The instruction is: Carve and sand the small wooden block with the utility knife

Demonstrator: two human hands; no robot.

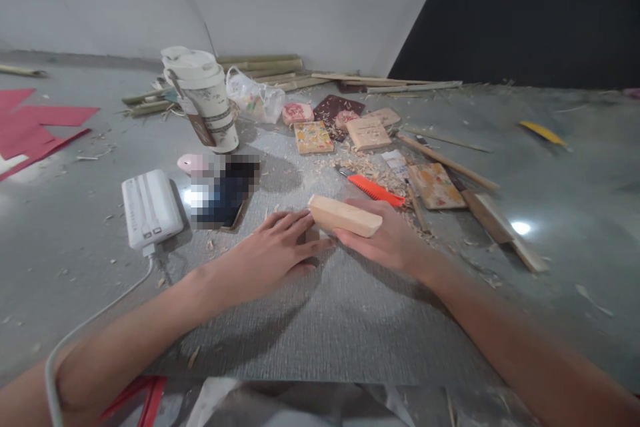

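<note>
A pale wooden block [345, 217] stands on edge, tilted, in my right hand [393, 237], whose fingers and thumb close round its right end. Palm down, my left hand [283, 243] lies with fingers stretched out; its fingertips reach the block's left end, and I cannot tell whether they press on it. Just beyond the block lies an orange-handled craft knife [375, 188] among wood shavings [350, 160]. Further back is a carved wooden block [369, 133] beside a colourful patterned square [313, 138].
To the left are a white power bank [153, 210] with a cable, a pixelated phone [225, 197] and a lidded paper cup [207, 103]. Bamboo sticks [270, 68] lie along the wall. A second patterned square [437, 185], a wooden strip [500, 230] and a yellow object [543, 133] are on the right.
</note>
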